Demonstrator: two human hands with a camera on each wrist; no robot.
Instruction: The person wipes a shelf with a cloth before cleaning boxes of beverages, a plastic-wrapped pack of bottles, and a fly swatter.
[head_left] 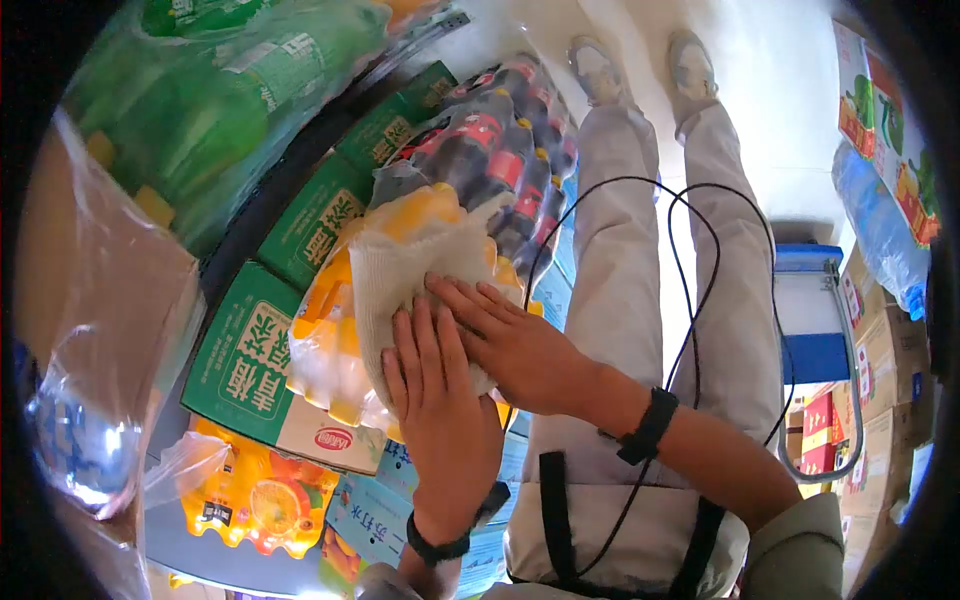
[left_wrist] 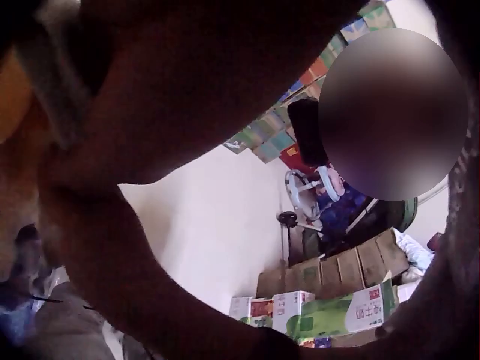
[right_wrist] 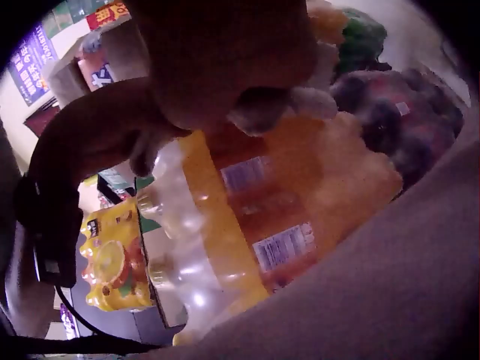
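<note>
A white ribbed cloth [head_left: 380, 300] lies over a shrink-wrapped pack of orange-drink bottles [head_left: 335, 360], whose orange labels and clear bottle ends also show in the right wrist view. My left hand [head_left: 435, 385] rests on the cloth with its fingers stretched out together. From the right, my right hand [head_left: 525, 350] lies across it too, fingers extended and their tips close to the left fingers. Both palms face down, hiding part of the cloth. The left wrist view shows mostly dark arm and hand shapes.
Green cartons [head_left: 250, 350] stand left of the pack, with cola bottles [head_left: 490, 150] beyond. Wrapped green bottles [head_left: 240, 100] are at upper left. Another orange-drink pack [head_left: 260, 490] sits at lower left. A black cable [head_left: 715, 250] loops over my legs. A blue folding trolley [head_left: 810, 350] stands at right.
</note>
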